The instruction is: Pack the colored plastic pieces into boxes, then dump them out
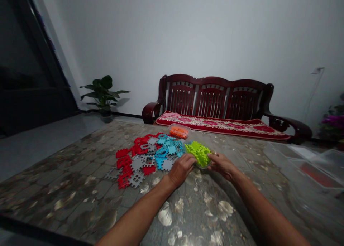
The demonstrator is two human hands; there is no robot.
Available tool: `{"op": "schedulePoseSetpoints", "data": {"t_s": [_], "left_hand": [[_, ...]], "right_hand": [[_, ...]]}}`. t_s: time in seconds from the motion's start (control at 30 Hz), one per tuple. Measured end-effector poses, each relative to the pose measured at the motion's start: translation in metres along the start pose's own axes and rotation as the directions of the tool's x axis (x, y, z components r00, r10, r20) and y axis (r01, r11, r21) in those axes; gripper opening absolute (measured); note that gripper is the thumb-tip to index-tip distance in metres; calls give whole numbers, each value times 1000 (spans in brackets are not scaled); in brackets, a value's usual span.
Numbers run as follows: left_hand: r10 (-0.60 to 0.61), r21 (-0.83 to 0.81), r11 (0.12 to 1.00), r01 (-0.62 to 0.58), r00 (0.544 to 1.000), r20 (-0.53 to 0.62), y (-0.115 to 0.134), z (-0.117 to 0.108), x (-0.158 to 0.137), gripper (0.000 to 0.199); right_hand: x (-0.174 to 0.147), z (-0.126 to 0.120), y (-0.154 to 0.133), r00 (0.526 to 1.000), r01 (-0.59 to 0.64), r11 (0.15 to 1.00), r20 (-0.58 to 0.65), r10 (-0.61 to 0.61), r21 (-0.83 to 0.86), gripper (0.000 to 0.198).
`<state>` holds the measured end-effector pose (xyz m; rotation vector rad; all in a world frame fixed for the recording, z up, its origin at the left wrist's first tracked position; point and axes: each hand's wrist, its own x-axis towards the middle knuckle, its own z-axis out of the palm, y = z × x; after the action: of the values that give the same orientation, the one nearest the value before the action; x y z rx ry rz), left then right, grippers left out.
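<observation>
No readable text, label, brand, number or sign anywhere in the head view. Checked the green pieces [199, 153] in their clear container, the orange-filled tub [179, 131] toward the far edge of the desk [80, 196], and the red, blue and grey pieces [146, 154] spread left of centre: all plain coloured plastic, no print. The clear bins [311, 167] at the right edge show no legible marking.
</observation>
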<state>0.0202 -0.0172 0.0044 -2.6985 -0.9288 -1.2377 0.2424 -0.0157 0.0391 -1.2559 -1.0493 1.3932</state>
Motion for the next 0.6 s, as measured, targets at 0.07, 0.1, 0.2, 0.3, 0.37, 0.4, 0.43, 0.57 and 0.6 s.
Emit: {"op": "schedulePoseSetpoints", "data": {"t_s": [0.07,0.1,0.2,0.3,0.37,0.4,0.43,0.57,0.6], "left_hand": [[-100,28,994,102,994,-53,-6,-6,-5,28],[-161,44,985,166,983,-86,-8,-8,-7,30],[-285,73,952,299,946,-154,-9,-13,-12,28],[-292,94,947,306,946,-143,-3,-15,-12,23],[-285,119,947,299,951,-122,2,-15,-12,19],[-284,138,945,298,952,-113,3,-14,-12,19],[-287,160,940,301,952,-106,4,-13,-12,21],[-326,266,905,332,943,-69,1,-10,-12,44],[-336,286,897,338,940,-56,-1,-10,-11,51]], "right_hand": [[14,15,-5,989,80,990,-115,-94,-119,39],[21,22,-8,973,130,972,-163,-164,-198,49],[43,41,-12,886,295,826,-186,-424,-480,73],[58,56,-10,742,482,535,-2,-670,-694,72],[64,62,-7,652,579,350,161,-741,-737,68],[65,65,-5,619,617,279,235,-750,-736,66],[66,67,-5,589,650,222,297,-752,-727,64],[63,68,-8,533,696,178,334,-777,-695,64],[61,67,-10,542,684,217,286,-790,-697,66]]}}
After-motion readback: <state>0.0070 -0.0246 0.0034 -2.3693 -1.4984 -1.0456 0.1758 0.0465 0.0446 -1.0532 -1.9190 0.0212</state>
